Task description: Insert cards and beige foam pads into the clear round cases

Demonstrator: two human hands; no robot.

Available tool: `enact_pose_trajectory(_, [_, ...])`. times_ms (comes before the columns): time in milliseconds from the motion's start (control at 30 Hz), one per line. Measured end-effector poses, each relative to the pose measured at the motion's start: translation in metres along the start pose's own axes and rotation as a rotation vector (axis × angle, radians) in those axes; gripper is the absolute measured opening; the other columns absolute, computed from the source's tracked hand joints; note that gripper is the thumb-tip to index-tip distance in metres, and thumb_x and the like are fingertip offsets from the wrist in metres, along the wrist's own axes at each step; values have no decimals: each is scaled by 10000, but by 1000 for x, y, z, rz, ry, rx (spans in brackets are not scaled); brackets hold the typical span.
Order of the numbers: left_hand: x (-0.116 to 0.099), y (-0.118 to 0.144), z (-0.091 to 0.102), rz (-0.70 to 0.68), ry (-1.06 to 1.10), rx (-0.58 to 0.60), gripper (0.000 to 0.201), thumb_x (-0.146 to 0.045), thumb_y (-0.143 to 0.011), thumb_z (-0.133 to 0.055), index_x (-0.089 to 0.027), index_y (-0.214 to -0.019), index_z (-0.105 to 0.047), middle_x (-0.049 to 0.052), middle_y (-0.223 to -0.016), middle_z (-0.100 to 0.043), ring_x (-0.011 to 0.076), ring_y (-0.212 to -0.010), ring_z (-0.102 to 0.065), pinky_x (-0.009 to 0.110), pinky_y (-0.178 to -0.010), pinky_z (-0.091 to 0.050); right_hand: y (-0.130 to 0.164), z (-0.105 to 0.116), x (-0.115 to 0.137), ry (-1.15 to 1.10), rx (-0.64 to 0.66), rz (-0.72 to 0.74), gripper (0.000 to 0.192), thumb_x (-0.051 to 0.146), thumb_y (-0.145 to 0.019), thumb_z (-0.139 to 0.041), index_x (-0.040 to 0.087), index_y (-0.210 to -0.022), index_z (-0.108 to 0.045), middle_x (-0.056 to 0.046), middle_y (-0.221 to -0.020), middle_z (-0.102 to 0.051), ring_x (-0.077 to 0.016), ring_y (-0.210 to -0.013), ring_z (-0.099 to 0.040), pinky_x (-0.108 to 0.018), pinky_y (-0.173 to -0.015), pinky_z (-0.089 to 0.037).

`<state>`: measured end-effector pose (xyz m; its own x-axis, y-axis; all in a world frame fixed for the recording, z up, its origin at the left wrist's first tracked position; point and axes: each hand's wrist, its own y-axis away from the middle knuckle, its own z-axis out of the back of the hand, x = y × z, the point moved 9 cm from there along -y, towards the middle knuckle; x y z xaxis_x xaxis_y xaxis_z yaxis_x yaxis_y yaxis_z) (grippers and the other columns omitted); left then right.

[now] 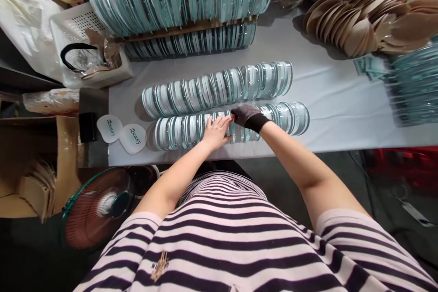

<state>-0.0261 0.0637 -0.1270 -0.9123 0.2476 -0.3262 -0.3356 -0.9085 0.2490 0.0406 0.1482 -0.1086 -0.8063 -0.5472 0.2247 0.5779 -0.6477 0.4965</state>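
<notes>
Two long rows of clear, teal-tinted curved bands stand on edge on the grey-covered table, a back row (195,93) and a front row (176,132). My bare left hand (216,134) rests on the middle of the front row with its fingers spread. Just right of it is my right hand (247,116), in a dark dotted glove, curled over the same row. Its bare fingertips are pressed together close to my left fingers. What they pinch, if anything, is hidden. White labels show on several bands.
More teal bands (185,2) fill a rack at the back. A white basket (125,70) holds a black headband (78,48). Two white printed cards (132,139) lie left. Brown oval pieces (342,27) and stacked teal pieces (415,84) sit right. A fan (99,207) stands below.
</notes>
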Motion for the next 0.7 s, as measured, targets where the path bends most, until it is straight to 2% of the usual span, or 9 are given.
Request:
enact_pose_trajectory(67, [-1, 0, 1, -2, 3, -2, 718, -498, -881, -547, -262, -1518, -314, 50, -1576, -344, 264, -1477, -241, 537, -1222, -70, 31, -22, 0, -67, -75, -8, 222, 239, -858, -525, 175, -959, -712, -99, -989, -722, -223, -884, -673, -280, -730, -445])
enact_pose_trajectory(200, [-2, 1, 3, -17, 4, -30, 701, -497, -889, -545, -259, -1510, -324, 48, -1573, -350, 258, -1471, -251, 534, -1221, -68, 79, -88, 2, -209, -182, -59, 274, 242, -900, -474, 177, -1043, -699, -106, -1040, -714, -211, -915, -662, -265, -727, -447])
enact_pose_trajectory(300, [-2, 1, 2, -23, 0, -26, 702, -505, -893, -535, -251, -1511, -320, 56, -1575, -345, 262, -1471, -250, 544, -1216, -69, 90, -131, 2, -256, -242, -152, 292, 205, -905, -461, 177, -1063, -706, -111, -1078, -714, -208, -922, -662, -266, -746, -459])
enact_pose_trajectory(367, [-2, 0, 1, -27, -2, -15, 706, -508, -896, -528, -249, -1516, -312, 63, -1580, -336, 270, -1474, -241, 550, -1213, -70, 88, -149, 2, -249, -262, -227, 298, 198, -901, -469, 177, -1072, -713, -114, -1113, -710, -214, -911, -665, -272, -729, -463])
enact_pose_trajectory(467, [-1, -1, -1, -27, 3, -9, 709, -507, -901, -516, -246, -1523, -299, 67, -1584, -325, 275, -1477, -231, 555, -1212, -63, 83, -163, 3, -228, -269, -311, 333, 209, -918, -464, 198, -1156, -697, -107, -1192, -692, -215, -912, -671, -271, -714, -462])
enact_pose_trajectory(567, [0, -1, -2, -31, 13, -11, 708, -503, -907, -502, -239, -1528, -289, 67, -1588, -316, 275, -1481, -220, 558, -1212, -48, 86, -166, 5, -212, -260, -326, 337, 238, -932, -473, 211, -1194, -683, -97, -1208, -690, -210, -900, -678, -265, -711, -460])
enact_pose_trajectory(633, [1, -1, -2, -35, 19, -6, 705, -492, -907, -505, -244, -1529, -286, 67, -1591, -310, 275, -1484, -211, 557, -1212, -43, 92, -156, 4, -208, -282, -307, 310, 263, -938, -479, 202, -1141, -705, -98, -1154, -712, -203, -901, -679, -258, -732, -464])
enact_pose_trajectory(700, [-1, 0, -1, -31, 22, -4, 709, -467, -897, -533, -251, -1528, -290, 71, -1594, -302, 284, -1490, -190, 568, -1208, -34, 100, -129, -7, -211, -377, -313, 307, 271, -952, -454, 187, -1083, -720, -102, -1097, -728, -197, -935, -675, -253, -788, -469])
